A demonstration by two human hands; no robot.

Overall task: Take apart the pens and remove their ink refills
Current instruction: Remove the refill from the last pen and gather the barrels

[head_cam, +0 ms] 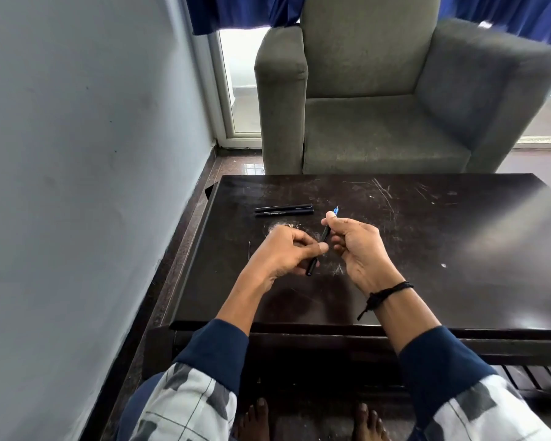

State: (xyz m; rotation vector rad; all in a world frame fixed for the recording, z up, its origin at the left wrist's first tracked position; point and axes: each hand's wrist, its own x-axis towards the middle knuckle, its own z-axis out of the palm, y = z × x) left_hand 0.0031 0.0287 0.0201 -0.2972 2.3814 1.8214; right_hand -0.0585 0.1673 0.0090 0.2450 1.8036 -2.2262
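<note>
A two-handed grip: one black pen [325,233] is held above the dark surface [433,256]. Its barrel is pinched by the left hand [283,253] and its blue-tipped front by the right hand [360,246], likely for twisting it apart. Its long axis runs near-left to far-right, with the tip pointing far. Two more pens [283,209] lie far-left.
</note>
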